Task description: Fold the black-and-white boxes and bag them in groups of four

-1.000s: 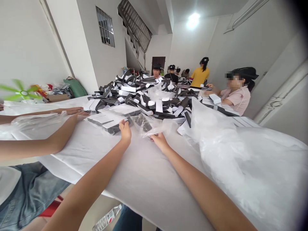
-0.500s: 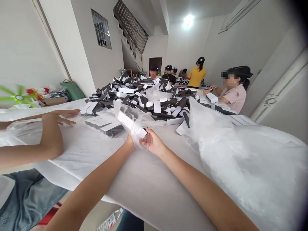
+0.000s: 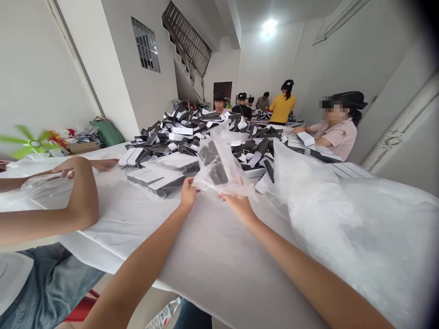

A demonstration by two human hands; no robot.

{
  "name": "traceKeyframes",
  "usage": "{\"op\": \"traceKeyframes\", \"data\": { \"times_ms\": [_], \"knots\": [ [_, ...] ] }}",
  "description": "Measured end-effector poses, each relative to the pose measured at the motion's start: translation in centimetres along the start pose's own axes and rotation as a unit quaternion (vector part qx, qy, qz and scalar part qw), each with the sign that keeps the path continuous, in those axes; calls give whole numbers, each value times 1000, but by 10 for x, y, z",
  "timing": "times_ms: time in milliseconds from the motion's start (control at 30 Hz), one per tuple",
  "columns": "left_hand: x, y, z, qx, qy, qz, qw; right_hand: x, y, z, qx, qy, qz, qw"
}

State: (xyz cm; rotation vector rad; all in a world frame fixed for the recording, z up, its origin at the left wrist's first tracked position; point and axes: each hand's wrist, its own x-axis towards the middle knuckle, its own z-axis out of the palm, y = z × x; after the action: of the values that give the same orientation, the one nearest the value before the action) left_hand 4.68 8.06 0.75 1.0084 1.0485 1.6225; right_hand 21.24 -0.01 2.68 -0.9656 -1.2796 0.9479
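My left hand and my right hand both grip the lower edge of a clear plastic bag held upright above the white table. A black and white box stands tilted inside the bag. Just left of the bag lie a few flat boxes in plastic. Behind them rises a big heap of black and white boxes.
A co-worker's arms reach over the table at the left, handling clear plastic. A large pile of clear bags covers the right side. A person in pink sits at the far right; others work farther back. A green fan spins at left.
The bag with the box has been lifted and turned upright, its dark side now facing me. My hands have spread slightly along the bag's bottom edge. The co-worker's near arm rose.
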Motion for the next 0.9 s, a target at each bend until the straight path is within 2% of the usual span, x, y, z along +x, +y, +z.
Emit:
{"op": "traceKeyframes", "data": {
  "times_ms": [100,167,200,267,333,367,400,467,533,567,633,700,767,800,833,867,900],
  "knots": [
    [-2,15,-4,22,21,97,995,-21,5,-26,-101,19,-39,994],
    [-11,22,-3,68,-42,202,976,-34,5,-38,-153,45,-39,986],
    [-18,25,-2,113,-103,256,954,-40,3,-42,-170,57,-35,983],
    [-35,27,4,237,-241,329,882,-49,-1,-47,-189,71,-29,979],
    [-53,27,12,351,-326,336,811,-54,-7,-50,-198,74,-25,977],
    [-62,26,17,388,-337,330,791,-57,-10,-52,-203,77,-25,976],
    [-71,25,22,408,-340,324,783,-59,-13,-53,-208,80,-26,974],
    [-84,23,31,393,-358,303,791,-61,-20,-58,-232,93,-33,968],
    [-91,24,35,324,-432,240,807,-62,-28,-62,-280,100,-54,953],
    [-91,27,36,283,-487,185,805,-62,-30,-63,-309,98,-69,943],
    [-88,35,33,221,-602,43,766,-58,-33,-64,-361,75,-85,926],
    [-80,47,27,212,-675,-87,702,-52,-30,-61,-395,35,-81,915],
    [-69,60,17,239,-694,-168,658,-45,-21,-55,-418,-8,-81,905],
    [-63,66,12,254,-686,-191,654,-42,-15,-51,-427,-24,-88,900],
    [-58,70,7,269,-671,-200,662,-40,-9,-48,-435,-35,-97,895],
    [-53,74,3,286,-642,-188,686,-38,-2,-44,-440,-41,-102,891],
    [-49,76,0,305,-593,-147,731,-37,5,-40,-442,-43,-100,891]
  ]
}}
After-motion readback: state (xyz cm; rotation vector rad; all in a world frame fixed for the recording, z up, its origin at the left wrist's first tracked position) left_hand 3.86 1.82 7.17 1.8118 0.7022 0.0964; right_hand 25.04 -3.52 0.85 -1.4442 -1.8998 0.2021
